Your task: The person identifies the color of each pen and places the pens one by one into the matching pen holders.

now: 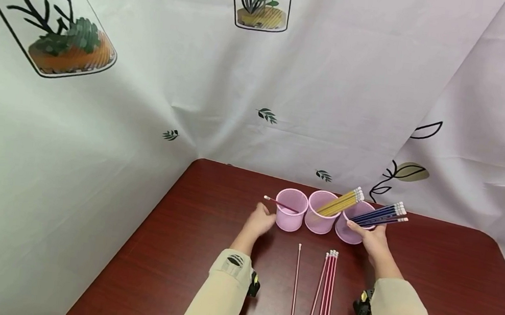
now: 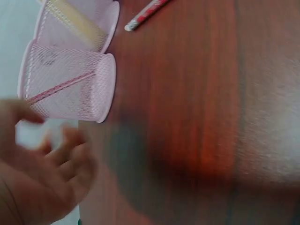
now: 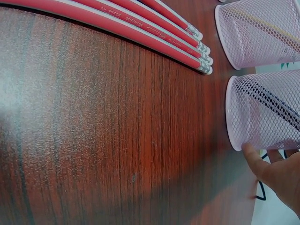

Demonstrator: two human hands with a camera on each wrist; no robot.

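Three pink mesh pencil cups stand in a row. The left cup (image 1: pixel 289 222) holds one red pencil (image 1: pixel 282 204), leaning on its rim. Beside that cup is my left hand (image 1: pixel 260 220), blurred in the left wrist view, its fingers loosely bent and holding nothing. Yellow pencils (image 1: pixel 340 203) lean in the middle cup (image 1: pixel 319 224). My right hand (image 1: pixel 374 240) grips the right cup (image 1: pixel 347 233), which holds several dark blue pencils (image 1: pixel 380 214); the thumb lies along its side and the other fingers are partly hidden behind it.
On the brown table (image 1: pixel 178 252) in front of the cups lie a single red pencil (image 1: pixel 296 285) and a group of several red pencils (image 1: pixel 328 291), eraser ends toward the cups. A patterned white cloth (image 1: pixel 357 86) hangs behind the table and along its left side.
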